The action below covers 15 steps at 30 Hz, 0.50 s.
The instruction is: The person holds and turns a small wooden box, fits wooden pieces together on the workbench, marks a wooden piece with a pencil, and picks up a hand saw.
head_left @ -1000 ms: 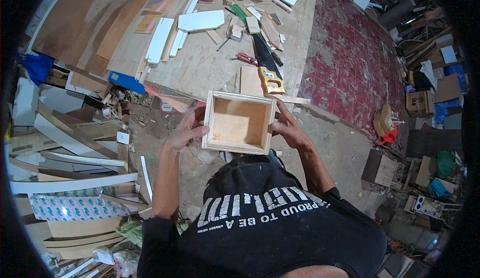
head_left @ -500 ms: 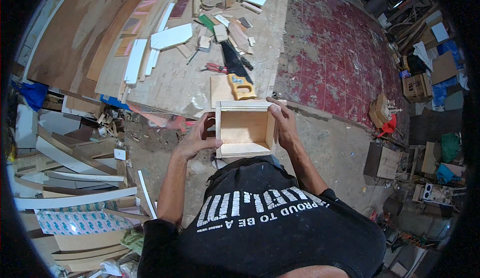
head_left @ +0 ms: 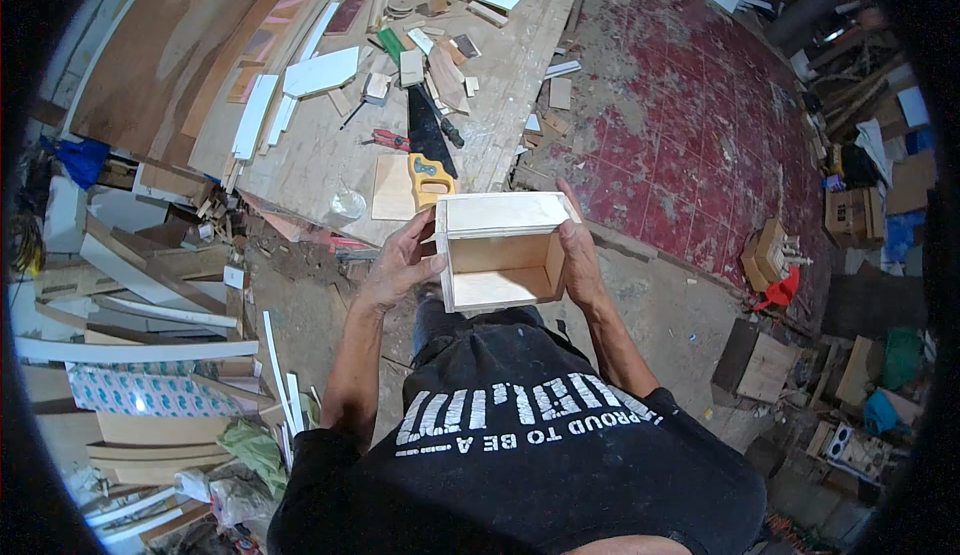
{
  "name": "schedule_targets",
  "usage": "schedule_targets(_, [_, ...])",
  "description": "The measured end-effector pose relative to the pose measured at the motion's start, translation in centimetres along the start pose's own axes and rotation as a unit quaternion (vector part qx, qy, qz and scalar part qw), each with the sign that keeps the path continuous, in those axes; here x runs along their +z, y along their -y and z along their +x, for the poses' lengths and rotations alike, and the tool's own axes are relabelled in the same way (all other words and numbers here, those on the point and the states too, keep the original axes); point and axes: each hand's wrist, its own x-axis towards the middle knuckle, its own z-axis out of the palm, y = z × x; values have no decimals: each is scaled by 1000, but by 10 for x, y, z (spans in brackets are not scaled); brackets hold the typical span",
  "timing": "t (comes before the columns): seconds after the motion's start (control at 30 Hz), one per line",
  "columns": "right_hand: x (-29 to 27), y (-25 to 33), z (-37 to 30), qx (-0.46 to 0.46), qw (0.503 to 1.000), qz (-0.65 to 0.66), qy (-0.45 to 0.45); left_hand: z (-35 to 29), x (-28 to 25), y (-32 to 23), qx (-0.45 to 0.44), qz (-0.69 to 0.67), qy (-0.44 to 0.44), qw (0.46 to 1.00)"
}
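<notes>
Between both hands I hold a small pale wooden box (head_left: 508, 214), its open side turned up toward me so the bare inside shows. My left hand (head_left: 402, 263) grips its left wall, thumb on the front edge. On the right wall lies my right hand (head_left: 583, 265), with the thumb over the rim; most of its other fingers are hidden behind the box. Just beyond the box, on the workbench (head_left: 300, 170), lies a handsaw (head_left: 432, 177) with a yellow handle and dark blade. A thin square wooden panel (head_left: 393, 191) is beside the saw handle.
Red-handled pliers (head_left: 391, 140), a clear round container (head_left: 347, 204) and several wood offcuts (head_left: 445, 75) cover parts of the bench. Curved white-edged boards (head_left: 140, 350) are stacked at left. Cartons (head_left: 858, 205) and scrap line the right side, past the worn red floor (head_left: 680, 135).
The box has tilted, so more of its far outer face shows and less of its inside. Both hands still hold it. The bench has shifted left in view.
</notes>
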Motion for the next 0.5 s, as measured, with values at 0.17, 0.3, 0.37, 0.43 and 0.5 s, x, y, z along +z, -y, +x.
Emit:
schedule_targets(0.17, [-13,-6,21,12,995,92,25,13,8,-7,-43,-108,-31,993])
schedule_targets(0.3, [1,2,32,3,997,73,23,28,-9,22,-35,-174,-21,984])
schedule_targets(0.37, [5,5,36,-1,998,55,22,37,-17,23,-25,-182,16,983])
schedule_targets(0.43, [4,2,47,8,998,61,30,44,-24,19,-33,-198,45,979])
schedule_targets(0.5, [10,4,48,18,998,52,26,47,-31,18,-33,-206,54,977])
